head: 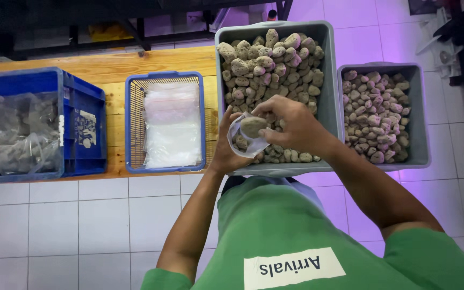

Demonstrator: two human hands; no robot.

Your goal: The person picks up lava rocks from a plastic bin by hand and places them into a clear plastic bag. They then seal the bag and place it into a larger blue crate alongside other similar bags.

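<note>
My left hand (225,153) holds a small clear plastic bag (241,140) open, with a few stones inside it. My right hand (285,122) pinches a grey porous stone (253,126) right at the bag's mouth. Both hands hover over the near end of a grey bin (326,64) heaped with several porous stones (269,59). My green shirt fills the bottom of the view.
A second grey bin (418,113) of smaller stones sits to the right. A blue wire basket (131,123) with clear plastic bags stands left of the hands. A blue crate (84,129) with filled bags is at far left, on a wooden bench (114,64). White tiled floor lies below.
</note>
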